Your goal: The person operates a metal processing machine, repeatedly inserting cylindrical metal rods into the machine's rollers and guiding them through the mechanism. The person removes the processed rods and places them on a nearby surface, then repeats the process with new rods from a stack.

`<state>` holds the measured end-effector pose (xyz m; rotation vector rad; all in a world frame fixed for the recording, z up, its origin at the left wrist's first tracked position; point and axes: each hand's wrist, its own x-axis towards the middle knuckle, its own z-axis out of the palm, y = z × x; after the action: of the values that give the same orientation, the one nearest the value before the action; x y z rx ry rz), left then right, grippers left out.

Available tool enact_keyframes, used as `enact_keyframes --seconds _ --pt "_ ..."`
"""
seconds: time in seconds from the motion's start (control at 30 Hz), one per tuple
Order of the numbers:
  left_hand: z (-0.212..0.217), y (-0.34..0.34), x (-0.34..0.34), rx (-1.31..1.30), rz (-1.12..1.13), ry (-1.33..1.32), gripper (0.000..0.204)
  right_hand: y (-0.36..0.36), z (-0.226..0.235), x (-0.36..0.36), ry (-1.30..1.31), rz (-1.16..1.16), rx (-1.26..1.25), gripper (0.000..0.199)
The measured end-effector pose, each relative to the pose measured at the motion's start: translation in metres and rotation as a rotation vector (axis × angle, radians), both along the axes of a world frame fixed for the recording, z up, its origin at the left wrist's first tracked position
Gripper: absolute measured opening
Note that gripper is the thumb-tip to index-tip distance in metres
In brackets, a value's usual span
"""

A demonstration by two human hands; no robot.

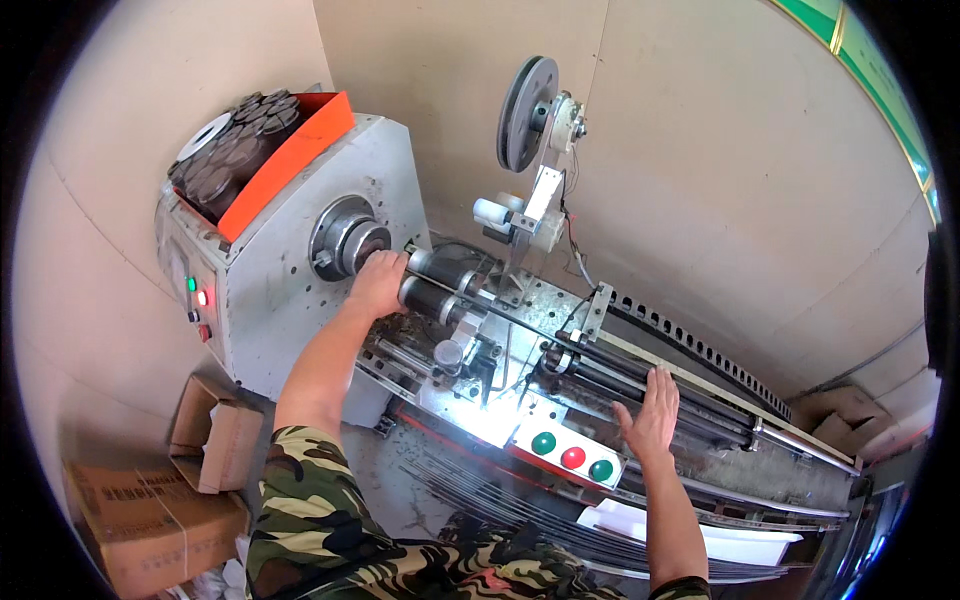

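My left hand [379, 284] is closed at the face of the round metal chuck [352, 238]. A long thin dark rod [500, 314] runs out from its fingers toward the lower right; the fingertips are partly hidden. Beside this hand lie two black rollers [428, 299] with pale end rings. My right hand [652, 418] is open, thumb apart and fingers stretched, above or against the dark parallel bars [690, 400] of the machine bed; whether it touches them I cannot tell. Just left of it sits a white control panel [528, 436] with green and red round buttons.
An orange tray [285, 160] of dark disc-like pieces rests on the grey machine housing [275, 290]. Behind the bed rises a post with a grey pulley wheel [530, 115]. Long thin rods [480, 505] lie along the near side, by a white trough [740, 545]. Cardboard boxes [160, 525] stand lower left.
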<state>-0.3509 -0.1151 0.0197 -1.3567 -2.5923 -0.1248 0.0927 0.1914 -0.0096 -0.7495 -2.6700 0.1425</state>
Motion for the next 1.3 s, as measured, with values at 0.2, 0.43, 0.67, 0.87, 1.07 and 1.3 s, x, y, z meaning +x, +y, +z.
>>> enact_keyframes --seconds 0.2,0.43,0.67,0.87,1.07,1.3 --pt "0.002 0.000 -0.014 -0.143 0.025 -0.005 0.053 -0.002 0.002 -0.001 0.015 0.006 0.014 0.085" --pt "-0.012 0.006 -0.034 -0.175 0.031 0.016 0.033 -0.004 0.000 -0.003 -0.010 -0.012 0.026 0.085" --pt "-0.012 0.013 -0.043 -0.251 0.013 0.032 0.031 -0.004 0.002 -0.002 0.027 0.004 0.015 0.083" --pt "0.003 0.011 -0.035 -0.173 -0.051 0.035 0.037 -0.007 0.001 -0.011 0.027 -0.014 0.008 0.082" --pt "-0.001 0.015 -0.044 -0.227 -0.036 0.036 0.028 -0.010 0.002 -0.017 0.057 -0.013 -0.007 0.080" --pt "-0.010 0.012 -0.051 -0.172 -0.033 0.020 0.028 -0.016 -0.002 -0.035 0.084 -0.015 -0.018 0.073"
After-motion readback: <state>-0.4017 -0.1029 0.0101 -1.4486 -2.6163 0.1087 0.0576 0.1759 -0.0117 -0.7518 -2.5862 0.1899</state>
